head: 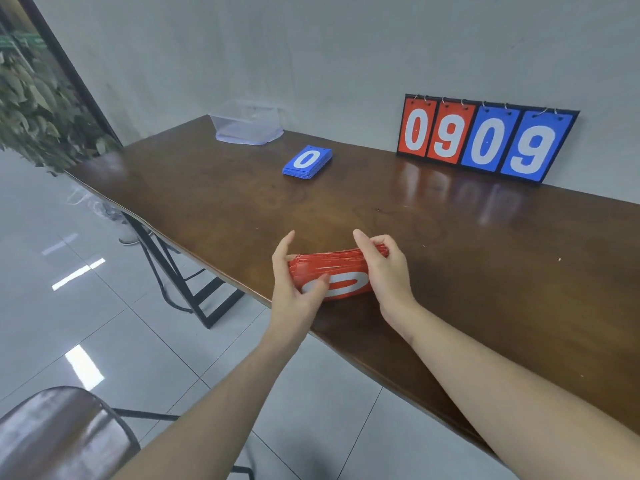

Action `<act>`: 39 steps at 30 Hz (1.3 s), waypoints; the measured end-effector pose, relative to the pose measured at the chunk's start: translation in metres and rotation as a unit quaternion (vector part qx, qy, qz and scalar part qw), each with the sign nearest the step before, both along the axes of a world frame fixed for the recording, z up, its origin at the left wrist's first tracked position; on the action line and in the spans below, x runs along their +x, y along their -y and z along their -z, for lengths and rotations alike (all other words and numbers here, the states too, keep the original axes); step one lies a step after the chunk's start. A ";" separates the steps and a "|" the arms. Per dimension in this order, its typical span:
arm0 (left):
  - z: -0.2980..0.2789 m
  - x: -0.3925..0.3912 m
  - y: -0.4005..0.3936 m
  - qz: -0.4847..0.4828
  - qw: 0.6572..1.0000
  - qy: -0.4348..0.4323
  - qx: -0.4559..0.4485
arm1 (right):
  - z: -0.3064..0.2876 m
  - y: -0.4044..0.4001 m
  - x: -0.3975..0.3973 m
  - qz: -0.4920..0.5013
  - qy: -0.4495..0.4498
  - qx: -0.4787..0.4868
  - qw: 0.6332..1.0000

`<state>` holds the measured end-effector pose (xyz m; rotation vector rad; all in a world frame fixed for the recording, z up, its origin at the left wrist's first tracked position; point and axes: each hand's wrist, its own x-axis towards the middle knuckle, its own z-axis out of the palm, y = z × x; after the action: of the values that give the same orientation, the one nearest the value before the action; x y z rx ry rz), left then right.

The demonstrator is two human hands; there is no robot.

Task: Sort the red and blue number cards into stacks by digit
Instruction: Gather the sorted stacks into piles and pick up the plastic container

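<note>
You hold the stack of red plastic number cards (pixel 332 271) near the front edge of the brown wooden table (pixel 485 271), your left hand (pixel 294 285) gripping its left end and your right hand (pixel 388 271) curled over its right end, with a white 0 facing you. The stack of blue number cards (pixel 307 161), 0 on top, lies toward the back edge. The flip scoreboard (pixel 485 140) stands at the back edge, showing 0909.

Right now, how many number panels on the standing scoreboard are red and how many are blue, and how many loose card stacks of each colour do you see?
Red scoreboard panels: 2
Blue scoreboard panels: 2
Red card stack, held in both hands: 1
Blue card stack on brown wooden table: 1
Total: 6
</note>
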<state>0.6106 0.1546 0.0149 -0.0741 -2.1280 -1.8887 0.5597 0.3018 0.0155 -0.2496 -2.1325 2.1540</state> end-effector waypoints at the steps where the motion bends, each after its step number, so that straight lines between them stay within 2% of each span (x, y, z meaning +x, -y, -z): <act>1: -0.004 -0.003 -0.004 -0.029 0.999 0.014 0.044 | 0.001 0.003 0.000 0.010 -0.001 0.011 1.000; 4: -0.009 -0.019 -0.013 -0.128 0.980 0.082 0.129 | 0.006 0.008 0.000 0.044 -0.014 0.013 0.999; 6: -0.003 -0.028 -0.014 -0.157 0.973 0.106 0.133 | 0.007 0.013 -0.001 0.081 -0.019 -0.005 0.997; 9: 0.003 -0.036 -0.008 -0.155 0.975 0.096 0.126 | 0.008 0.021 -0.001 0.103 -0.023 -0.005 0.994; 14: 0.005 -0.040 0.009 -0.083 0.991 0.065 0.078 | 0.009 0.029 -0.002 0.107 -0.012 0.018 0.994; 20: 0.002 -0.052 0.022 -0.035 0.992 0.086 0.090 | 0.010 0.050 -0.006 0.199 -0.027 0.023 0.979; 25: 0.002 -0.068 0.046 0.028 0.990 0.113 0.077 | 0.012 0.068 -0.011 0.228 -0.015 0.055 0.972; 31: 0.002 -0.086 0.064 0.026 0.993 0.077 0.088 | 0.003 0.103 -0.026 0.345 -0.055 0.079 0.934; 35: -0.007 -0.120 0.085 0.100 0.982 0.072 0.143 | -0.023 0.110 -0.061 0.339 -0.076 0.152 0.925; 37: -0.015 -0.141 0.095 0.170 0.977 0.060 0.114 | -0.039 0.106 -0.089 0.320 -0.057 0.210 0.922; 39: -0.022 -0.166 0.101 0.243 0.967 0.076 0.033 | -0.051 0.100 -0.122 0.281 -0.038 0.286 0.915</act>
<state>0.4442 0.0539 0.0374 -0.4926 -2.2996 -2.2959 0.4377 0.2015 0.0664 -0.6143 -2.1788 1.1602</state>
